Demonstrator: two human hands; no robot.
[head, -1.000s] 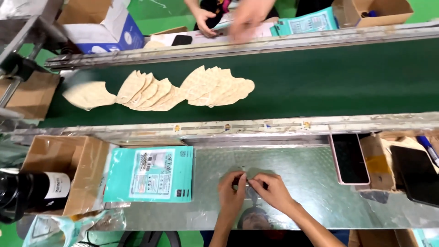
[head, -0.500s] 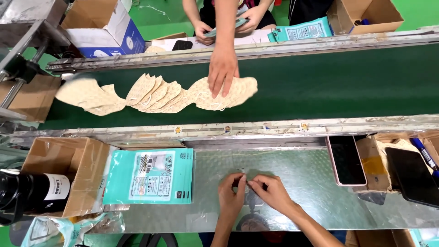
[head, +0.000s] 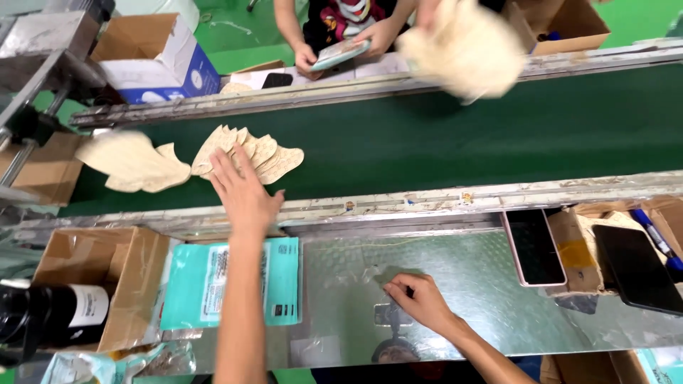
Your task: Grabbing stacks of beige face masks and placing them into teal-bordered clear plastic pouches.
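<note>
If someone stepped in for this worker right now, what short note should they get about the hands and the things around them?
Left hand: open, stretched over the green conveyor belt, fingers on the fanned stack of beige flat pieces.
Right hand: on the metal worktop, fingers curled; whether it holds anything small is unclear.
Nearby: another pile of beige pieces lies left on the belt; a teal packet lies under the left forearm.
Across the belt, another person holds a blurred beige bundle.
Done: nothing lifted yet. Left: the stack is still on the belt.

Left hand (head: 242, 190) on fanned insoles (head: 252, 153) (green belt (head: 441, 135)).
</note>
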